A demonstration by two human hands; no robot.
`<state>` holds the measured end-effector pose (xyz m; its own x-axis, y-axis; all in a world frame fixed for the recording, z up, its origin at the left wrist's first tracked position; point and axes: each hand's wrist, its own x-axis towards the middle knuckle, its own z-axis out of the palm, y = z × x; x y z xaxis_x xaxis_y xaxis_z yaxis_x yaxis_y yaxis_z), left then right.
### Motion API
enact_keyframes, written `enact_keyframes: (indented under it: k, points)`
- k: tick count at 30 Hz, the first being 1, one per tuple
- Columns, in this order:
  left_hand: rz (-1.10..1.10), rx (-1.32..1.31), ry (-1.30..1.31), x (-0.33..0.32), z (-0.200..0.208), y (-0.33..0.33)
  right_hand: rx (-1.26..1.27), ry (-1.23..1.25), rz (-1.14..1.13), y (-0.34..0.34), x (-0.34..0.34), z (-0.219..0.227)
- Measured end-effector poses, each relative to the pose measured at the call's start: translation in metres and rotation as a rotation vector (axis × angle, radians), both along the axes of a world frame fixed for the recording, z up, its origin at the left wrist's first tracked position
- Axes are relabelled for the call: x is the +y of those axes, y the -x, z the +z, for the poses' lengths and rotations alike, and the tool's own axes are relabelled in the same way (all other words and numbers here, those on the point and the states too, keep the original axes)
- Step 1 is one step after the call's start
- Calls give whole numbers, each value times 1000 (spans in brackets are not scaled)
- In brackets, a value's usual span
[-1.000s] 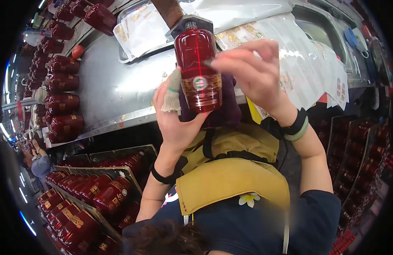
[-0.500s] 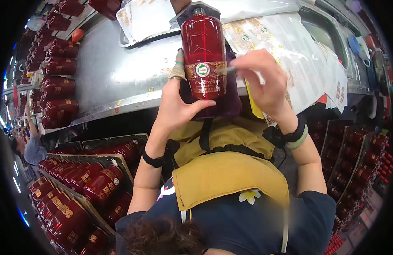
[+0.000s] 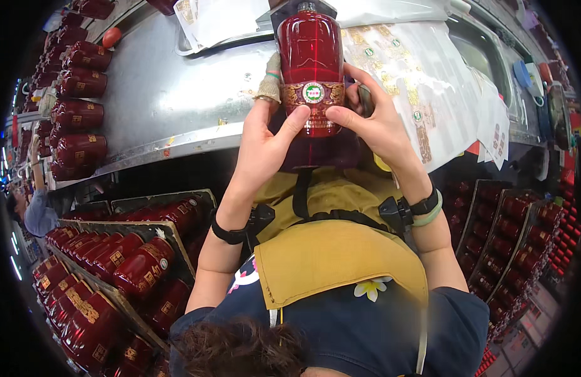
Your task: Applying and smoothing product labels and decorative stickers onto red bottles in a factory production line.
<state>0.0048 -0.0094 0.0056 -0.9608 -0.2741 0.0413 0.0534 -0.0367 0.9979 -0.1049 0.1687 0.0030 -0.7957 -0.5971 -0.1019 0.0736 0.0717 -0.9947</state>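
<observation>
A deep red glass bottle point(image 3: 311, 50) with a patterned gold-and-maroon label band point(image 3: 298, 94) and a round green-and-white emblem lies in front of me, its neck pointing away. My left hand point(image 3: 259, 138) grips its left side, the thumb pressed on the lower label and the fingers in beige cloth covers. On the other side, my right hand point(image 3: 385, 125) holds the bottle with its thumb on the label's lower right. A small greyish thing point(image 3: 366, 99) sits among the right fingers, too hidden to name. Dark purple cloth point(image 3: 315, 154) shows under the bottle's base.
Sheets of gold-and-green labels point(image 3: 422, 81) cover the metal table point(image 3: 177, 88) at right. White papers point(image 3: 218, 22) lie in a tray at the back. Red bottles point(image 3: 80, 116) line the table's left end; crates of bottles point(image 3: 143, 264) stand at lower left and right. Another person point(image 3: 39, 213) is at far left.
My right hand has come down from above the label's right side and now grips the bottle, thumb on the label. The bottle has shifted slightly right and away from me.
</observation>
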Motion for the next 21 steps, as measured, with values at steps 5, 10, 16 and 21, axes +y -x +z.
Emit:
enact_keyframes:
  k: [5,10,16,21]
  points:
    - [19,7,-120,-1,0,0,-45,-1,1,2,-2,5]
    - [56,43,-211,-1,-9,1,-95,-16,33,4,0,6]
    - [56,22,-183,-2,-13,-1,-114,-64,83,8,3,8]
    - [67,41,-205,-1,-13,0,-102,-71,107,8,4,9]
